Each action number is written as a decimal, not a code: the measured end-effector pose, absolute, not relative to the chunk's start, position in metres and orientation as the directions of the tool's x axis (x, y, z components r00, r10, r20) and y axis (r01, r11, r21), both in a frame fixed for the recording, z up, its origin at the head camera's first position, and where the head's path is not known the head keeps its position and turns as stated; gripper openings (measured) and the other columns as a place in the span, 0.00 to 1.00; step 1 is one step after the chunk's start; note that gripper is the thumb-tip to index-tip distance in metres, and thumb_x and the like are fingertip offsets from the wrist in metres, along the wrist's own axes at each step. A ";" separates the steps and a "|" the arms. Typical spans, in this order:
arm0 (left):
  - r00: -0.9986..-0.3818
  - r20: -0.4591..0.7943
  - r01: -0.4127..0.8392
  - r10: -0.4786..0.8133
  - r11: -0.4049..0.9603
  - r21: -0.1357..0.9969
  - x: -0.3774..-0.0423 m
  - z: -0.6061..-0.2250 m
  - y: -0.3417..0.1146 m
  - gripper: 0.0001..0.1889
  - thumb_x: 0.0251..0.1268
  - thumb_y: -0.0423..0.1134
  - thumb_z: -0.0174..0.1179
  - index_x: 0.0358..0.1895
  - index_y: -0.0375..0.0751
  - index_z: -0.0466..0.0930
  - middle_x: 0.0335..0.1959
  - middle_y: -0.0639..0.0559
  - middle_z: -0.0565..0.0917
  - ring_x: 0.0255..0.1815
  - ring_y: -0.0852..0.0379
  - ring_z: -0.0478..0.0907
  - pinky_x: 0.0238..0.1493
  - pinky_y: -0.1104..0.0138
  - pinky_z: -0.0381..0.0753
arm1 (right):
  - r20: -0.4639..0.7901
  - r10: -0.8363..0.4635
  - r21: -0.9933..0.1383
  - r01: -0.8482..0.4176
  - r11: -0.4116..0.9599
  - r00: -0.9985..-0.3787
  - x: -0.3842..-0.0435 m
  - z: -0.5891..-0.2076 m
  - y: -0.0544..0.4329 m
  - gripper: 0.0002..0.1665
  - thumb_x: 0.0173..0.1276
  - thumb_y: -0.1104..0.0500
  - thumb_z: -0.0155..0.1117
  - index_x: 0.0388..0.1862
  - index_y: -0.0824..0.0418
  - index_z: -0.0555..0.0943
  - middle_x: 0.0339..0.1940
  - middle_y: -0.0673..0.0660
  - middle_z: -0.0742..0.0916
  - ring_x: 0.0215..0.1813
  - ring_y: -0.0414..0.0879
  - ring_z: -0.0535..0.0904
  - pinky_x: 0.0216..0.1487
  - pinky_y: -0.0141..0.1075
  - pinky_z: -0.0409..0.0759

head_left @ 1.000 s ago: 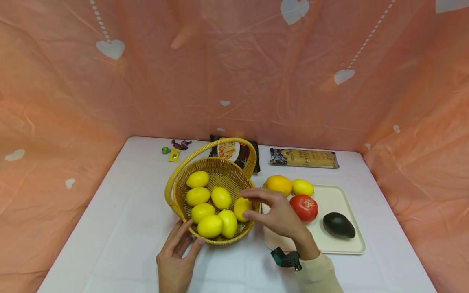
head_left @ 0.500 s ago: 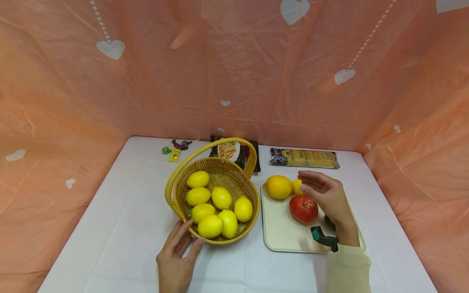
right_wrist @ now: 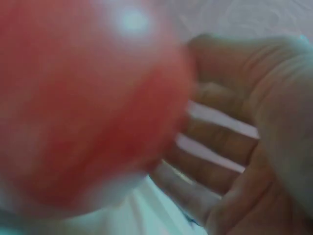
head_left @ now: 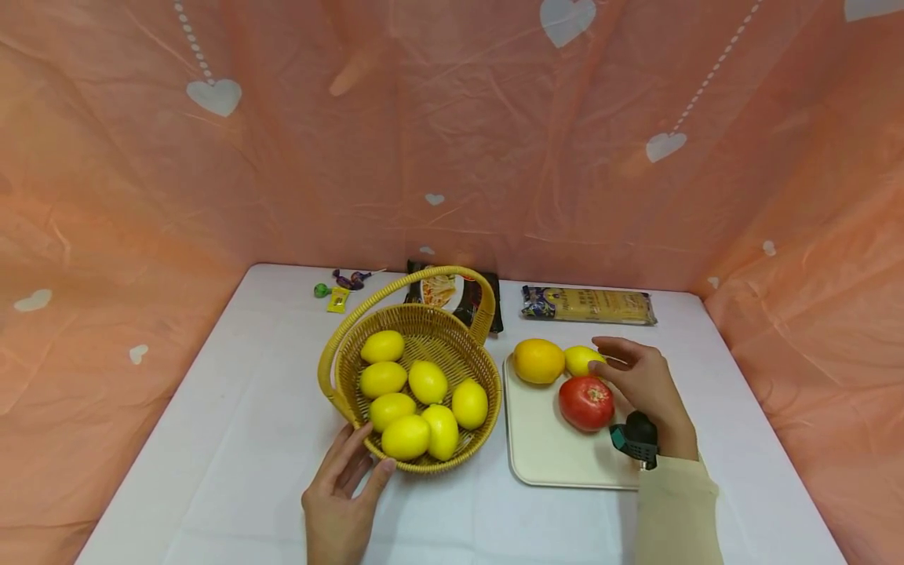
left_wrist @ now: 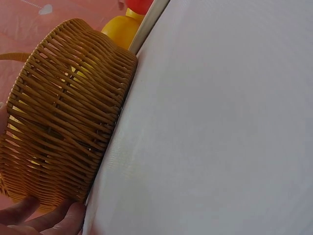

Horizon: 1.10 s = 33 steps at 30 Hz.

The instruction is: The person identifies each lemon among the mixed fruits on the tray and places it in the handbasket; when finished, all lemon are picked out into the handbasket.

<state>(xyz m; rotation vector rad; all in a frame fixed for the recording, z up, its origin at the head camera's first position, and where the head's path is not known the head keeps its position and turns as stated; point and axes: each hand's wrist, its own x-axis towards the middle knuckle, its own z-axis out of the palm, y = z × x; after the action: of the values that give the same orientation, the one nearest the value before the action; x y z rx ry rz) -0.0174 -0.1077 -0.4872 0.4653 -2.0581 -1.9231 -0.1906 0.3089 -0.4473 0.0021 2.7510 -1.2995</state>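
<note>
A yellow wicker basket (head_left: 462, 329) with a tall handle holds several lemons (head_left: 384, 379). My left hand (head_left: 341, 490) rests against its near-left side, fingers spread; in the left wrist view the fingertips (left_wrist: 58, 215) touch the woven wall. To the right lies a cream tray (head_left: 544, 463). My right hand (head_left: 646, 384) reaches over it, thumb and fingers apart at the right end of a lemon (head_left: 582, 360). Whether they touch it I cannot tell. A red pomegranate (head_left: 586, 403) sits just below that lemon and fills much of the right wrist view.
An orange-yellow fruit (head_left: 539, 361) lies at the tray's back left corner. Behind stand a black food packet (head_left: 487, 302) and a pack of noodles (head_left: 589, 305). Small candies (head_left: 339, 298) lie at the back left. Pink curtains (head_left: 452, 141) enclose the white table (head_left: 233, 439).
My right hand has moved from the basket, after leaving a lemon there, to the right over the tray, and lowered beside another lemon. My left hand has stayed at the basket.
</note>
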 end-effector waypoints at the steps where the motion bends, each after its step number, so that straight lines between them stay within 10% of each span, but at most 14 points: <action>1: -0.906 -0.011 -0.039 -0.422 0.059 0.997 -0.017 -0.487 -0.108 0.29 0.64 0.34 0.81 0.69 0.48 0.87 0.81 0.33 0.71 0.72 0.38 0.80 0.61 0.78 0.86 | -0.117 -0.041 -0.754 0.062 0.654 -0.992 -0.192 -0.448 0.308 0.34 0.78 0.48 0.75 0.77 0.60 0.80 0.74 0.68 0.84 0.73 0.68 0.82 0.73 0.49 0.87; 10: -0.906 -0.026 -0.051 -0.423 0.047 0.998 -0.018 -0.487 -0.106 0.29 0.64 0.33 0.81 0.69 0.48 0.87 0.82 0.33 0.71 0.72 0.39 0.80 0.62 0.77 0.86 | -0.195 -0.007 -0.711 0.136 0.690 -0.981 -0.192 -0.441 0.302 0.36 0.78 0.44 0.73 0.78 0.58 0.79 0.74 0.67 0.84 0.73 0.67 0.80 0.77 0.64 0.81; 20: -0.906 -0.020 -0.045 -0.422 0.048 0.998 -0.018 -0.487 -0.106 0.29 0.64 0.32 0.81 0.69 0.47 0.87 0.81 0.34 0.71 0.71 0.38 0.80 0.62 0.77 0.86 | 0.045 -0.078 -0.805 -0.082 0.587 -0.996 -0.163 -0.419 0.293 0.32 0.79 0.50 0.75 0.76 0.58 0.81 0.71 0.65 0.86 0.67 0.61 0.87 0.59 0.19 0.86; 26: -0.905 -0.001 -0.031 -0.426 0.062 0.998 -0.018 -0.487 -0.107 0.29 0.64 0.32 0.80 0.69 0.47 0.87 0.81 0.34 0.72 0.71 0.40 0.81 0.62 0.77 0.86 | 0.145 -0.295 -0.891 -0.255 0.375 -0.944 -0.144 -0.411 0.264 0.25 0.75 0.65 0.76 0.69 0.65 0.85 0.65 0.68 0.87 0.57 0.42 0.90 0.59 0.27 0.91; 33: -0.903 0.003 -0.026 -0.430 0.061 0.998 -0.017 -0.487 -0.107 0.29 0.64 0.30 0.80 0.69 0.46 0.87 0.81 0.34 0.72 0.70 0.43 0.81 0.63 0.75 0.87 | 0.128 -0.511 -0.917 -0.298 0.266 -0.850 -0.130 -0.416 0.216 0.24 0.74 0.66 0.76 0.68 0.60 0.87 0.65 0.62 0.89 0.58 0.45 0.90 0.60 0.36 0.94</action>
<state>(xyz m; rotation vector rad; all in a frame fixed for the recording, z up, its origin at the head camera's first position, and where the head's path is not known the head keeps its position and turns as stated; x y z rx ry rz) -0.0173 -0.1066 -0.4867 0.4594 -2.0449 -1.9124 -0.1297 0.2160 -0.4155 -0.7584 2.3392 -1.6257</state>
